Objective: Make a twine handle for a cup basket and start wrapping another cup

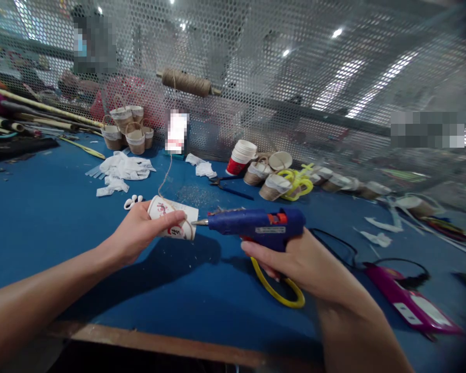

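My left hand is closed around a white printed paper cup lying on its side in the air above the table. A strand of twine runs down to the cup and passes round it under my thumb. In my right hand is a blue hot glue gun, its metal nozzle at the cup's right end, touching or very close to the twine. Yellow-handled scissors are seen just below my right hand, partly hidden by it. The twine leads up to a spool on the mesh screen.
Small twine-wrapped baskets stand at the back left, with more at the back right beside stacked paper cups. Pliers, white lace scraps and a magenta power strip lie around. A perforated metal screen closes the rear.
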Motion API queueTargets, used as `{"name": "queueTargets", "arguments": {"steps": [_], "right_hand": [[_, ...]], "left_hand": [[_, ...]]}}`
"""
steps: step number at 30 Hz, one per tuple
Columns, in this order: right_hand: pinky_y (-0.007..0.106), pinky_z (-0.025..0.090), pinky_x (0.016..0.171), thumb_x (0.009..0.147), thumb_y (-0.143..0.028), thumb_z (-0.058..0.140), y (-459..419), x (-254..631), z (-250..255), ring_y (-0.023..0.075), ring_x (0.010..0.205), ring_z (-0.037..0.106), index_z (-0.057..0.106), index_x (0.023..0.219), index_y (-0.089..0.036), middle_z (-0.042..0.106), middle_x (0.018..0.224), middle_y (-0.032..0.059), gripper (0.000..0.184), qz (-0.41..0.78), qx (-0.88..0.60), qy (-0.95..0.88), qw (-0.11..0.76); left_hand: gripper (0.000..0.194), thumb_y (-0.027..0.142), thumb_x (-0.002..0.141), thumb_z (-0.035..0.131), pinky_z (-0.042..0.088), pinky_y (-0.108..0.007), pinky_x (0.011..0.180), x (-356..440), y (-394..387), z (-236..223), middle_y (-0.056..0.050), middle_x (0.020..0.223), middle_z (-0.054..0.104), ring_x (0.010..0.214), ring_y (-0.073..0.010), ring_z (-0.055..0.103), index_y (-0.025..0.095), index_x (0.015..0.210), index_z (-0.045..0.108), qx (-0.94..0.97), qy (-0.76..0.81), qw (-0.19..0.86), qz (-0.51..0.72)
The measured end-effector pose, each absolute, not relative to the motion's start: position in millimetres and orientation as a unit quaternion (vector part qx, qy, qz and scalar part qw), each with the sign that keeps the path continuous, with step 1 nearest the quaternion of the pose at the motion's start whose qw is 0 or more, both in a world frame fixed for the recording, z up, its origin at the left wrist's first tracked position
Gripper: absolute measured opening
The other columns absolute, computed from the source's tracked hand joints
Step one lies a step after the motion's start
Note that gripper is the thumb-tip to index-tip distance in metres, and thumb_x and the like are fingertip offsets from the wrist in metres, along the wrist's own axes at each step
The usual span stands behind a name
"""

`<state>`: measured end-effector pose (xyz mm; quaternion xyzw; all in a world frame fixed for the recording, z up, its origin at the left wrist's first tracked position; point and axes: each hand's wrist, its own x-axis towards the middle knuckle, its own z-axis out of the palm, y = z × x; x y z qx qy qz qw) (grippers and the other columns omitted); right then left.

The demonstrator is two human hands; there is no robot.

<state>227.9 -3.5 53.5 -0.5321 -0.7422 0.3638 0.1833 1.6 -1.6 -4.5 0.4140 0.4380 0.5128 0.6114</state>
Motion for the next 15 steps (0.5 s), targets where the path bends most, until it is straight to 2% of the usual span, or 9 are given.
{"name": "queueTargets", "arguments": {"steps": [3,7,12,15], "right_hand": [[0.024,0.038,0.04,0.07,-0.039,0.062,-2.3,227.7,53.4,0.0096,0.037,0.043,0.045,0.047,-0.021,0.048,0.039,-0.0025,0.033,0.37,-0.53,-0.739,0.191],[0.024,0.039,0.042,0.071,-0.04,0.062,-1.2,228.3,53.2,0.0098,0.038,0.043,0.053,0.059,-0.021,0.045,0.04,-0.0042,0.023,0.379,-0.523,-0.729,0.227],[0.022,0.034,0.038,0.071,-0.037,0.062,-0.6,229.4,52.3,0.0083,0.036,0.041,0.048,0.052,-0.02,0.046,0.04,-0.0042,0.029,0.424,-0.507,-0.723,0.2],[0.021,0.035,0.039,0.071,-0.036,0.062,1.3,230.2,50.4,0.0079,0.037,0.041,0.052,0.065,-0.02,0.045,0.04,-0.0063,0.021,0.424,-0.509,-0.713,0.228]], "left_hand": [[0.017,0.027,0.066,0.07,0.051,-0.025,0.064,0.5,-1.5,-5.9,-0.005,0.068,0.071,0.061,-0.0138,0.063,0.012,0.073,0.065,0.436,0.434,0.6,0.512],[0.019,0.028,0.066,0.07,0.051,-0.025,0.065,0.6,-2.0,-6.5,-0.006,0.071,0.071,0.062,-0.0139,0.064,0.012,0.075,0.066,0.449,0.427,0.595,0.512],[0.018,0.029,0.068,0.069,0.051,-0.024,0.064,1.0,-2.7,-6.3,-0.005,0.067,0.07,0.062,-0.0135,0.063,0.012,0.073,0.065,0.47,0.423,0.58,0.513],[0.017,0.028,0.068,0.069,0.051,-0.024,0.064,1.1,-3.2,-6.9,-0.004,0.068,0.07,0.062,-0.0131,0.063,0.012,0.072,0.066,0.468,0.416,0.582,0.519]]}}
